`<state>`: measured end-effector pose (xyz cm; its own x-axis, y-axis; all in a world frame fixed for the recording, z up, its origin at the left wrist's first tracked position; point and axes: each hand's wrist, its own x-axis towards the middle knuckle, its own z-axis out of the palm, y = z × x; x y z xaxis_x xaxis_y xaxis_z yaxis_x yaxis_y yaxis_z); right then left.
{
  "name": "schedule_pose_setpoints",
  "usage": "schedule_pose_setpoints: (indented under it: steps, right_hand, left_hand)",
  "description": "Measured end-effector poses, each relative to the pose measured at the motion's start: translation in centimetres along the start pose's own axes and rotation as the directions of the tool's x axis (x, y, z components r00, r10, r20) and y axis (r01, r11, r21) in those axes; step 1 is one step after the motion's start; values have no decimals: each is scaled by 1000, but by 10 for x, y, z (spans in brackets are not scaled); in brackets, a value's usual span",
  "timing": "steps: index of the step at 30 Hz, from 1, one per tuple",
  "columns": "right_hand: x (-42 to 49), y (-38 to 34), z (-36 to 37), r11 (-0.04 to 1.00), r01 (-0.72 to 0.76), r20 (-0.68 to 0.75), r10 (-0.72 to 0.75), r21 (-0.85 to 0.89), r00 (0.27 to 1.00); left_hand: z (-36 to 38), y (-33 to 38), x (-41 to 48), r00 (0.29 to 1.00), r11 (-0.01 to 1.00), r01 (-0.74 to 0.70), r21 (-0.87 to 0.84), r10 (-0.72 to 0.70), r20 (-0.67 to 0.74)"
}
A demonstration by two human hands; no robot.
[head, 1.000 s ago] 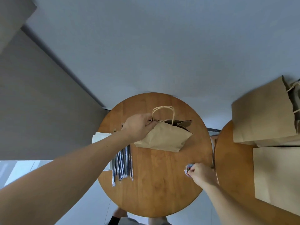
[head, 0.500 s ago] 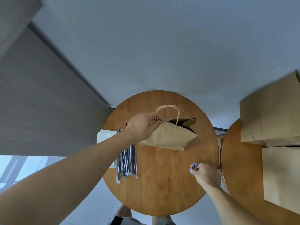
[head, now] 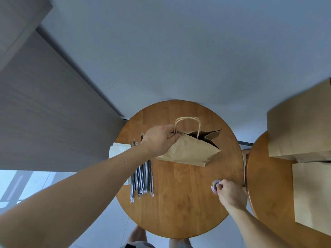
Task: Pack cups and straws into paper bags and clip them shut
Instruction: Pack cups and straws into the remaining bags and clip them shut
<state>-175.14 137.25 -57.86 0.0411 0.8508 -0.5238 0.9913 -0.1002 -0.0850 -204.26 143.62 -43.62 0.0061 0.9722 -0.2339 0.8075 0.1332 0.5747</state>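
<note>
Centred on the round wooden tabletop (head: 179, 203), a brown handled paper bag (head: 189, 151) is sagging, left hand (head: 159, 140) fingers gripping its rim; right hand (head: 231, 192) fingers are pinching a small clear tub (head: 214, 186) at the tabletop's right edge. That one-sided grip is risking the mouth collapsing.

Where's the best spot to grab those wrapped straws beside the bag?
Pinch the straws at their near ends, from above, on the person's side. They lie flat, side by side, and the left arm covers their far half, so only those ends are free.

left hand (head: 159, 140), right hand (head: 231, 194): bare | forearms (head: 100, 181): bare, small dark mole (head: 124, 161) on left | clothing (head: 138, 245): dark and grey
</note>
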Motion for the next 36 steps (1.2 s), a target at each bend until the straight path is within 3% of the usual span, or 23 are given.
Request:
schedule_pose_setpoints:
  steps: [4,7,10,13,22,28,36]
  right_hand:
    - [-4,2,-5,999,-13,-58,15,29,998]
    - [-7,1,-15,979,20,-128,7,205,992]
    - [-11,-5,-33,844,111,-156,-33,525,987]
    - [-17,-21,-57,688,155,-168,-49,709,985]
    - [-40,-114,-132,398,362,-291,-229,843,929]
    - [-29,-141,-162,372,464,-393,-253,804,884]
    - [-10,-143,-176,483,507,-407,-303,714,861]
  left_hand:
    - [-2,3,0,1000,1000,17,2,-17,19]
    - [-4,5,0,999,1000,25,1,-25,37]
    - [-6,8,1,998,1000,23,10,-23,58]
    - [-10,9,1,996,999,34,4,-34,85]
    - [-19,14,5,991,999,16,35,-20,136]
    - [-18,14,9,994,997,-4,79,-4,107]
    - [-13,10,10,998,995,-51,88,47,46]
